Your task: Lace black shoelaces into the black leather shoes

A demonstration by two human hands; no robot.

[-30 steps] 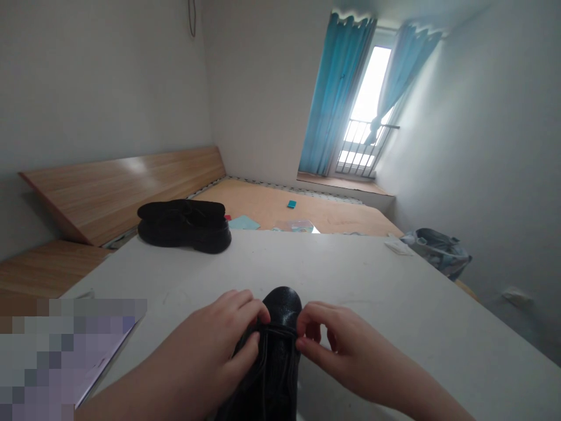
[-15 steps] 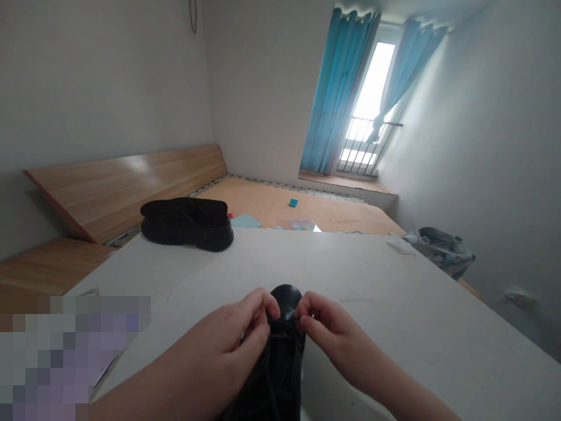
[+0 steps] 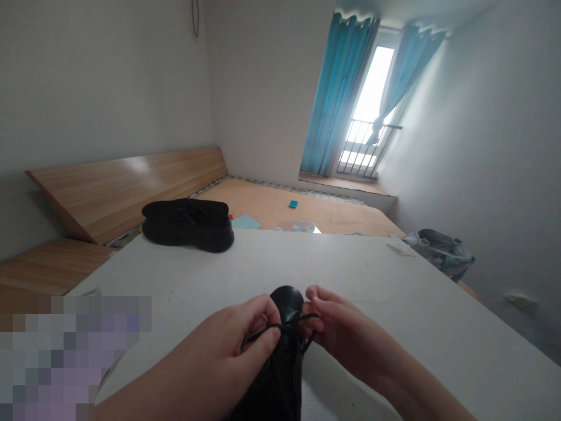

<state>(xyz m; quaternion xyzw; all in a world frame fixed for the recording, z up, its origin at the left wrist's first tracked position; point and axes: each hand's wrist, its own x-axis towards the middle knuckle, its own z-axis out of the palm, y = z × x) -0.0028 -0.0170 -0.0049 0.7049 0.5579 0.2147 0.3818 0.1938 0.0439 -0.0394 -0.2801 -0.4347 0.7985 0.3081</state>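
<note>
Black laces (image 3: 302, 319) stretch across the throat of the black leather shoe (image 3: 284, 356), and your hands work on either side of it. Your left hand (image 3: 228, 345) comes in low from the near left, forearm angled up and to the right, with thumb and fingers pinched on the lace. Your right hand (image 3: 346, 327) comes in from the near right, its curled fingers against the shoe's right side beside the lace; you cannot tell from this view whether they grip it. Your hands are close together but apart, with the shoe between them. The toe points straight away from you, the long axis running front to back, the heel out of view below. The shoe is over the near part of the white table (image 3: 307, 263), though you cannot tell if it rests there. Beyond, a pair of black shoes (image 3: 187, 225) lies stacked by the table's far left edge.
</note>
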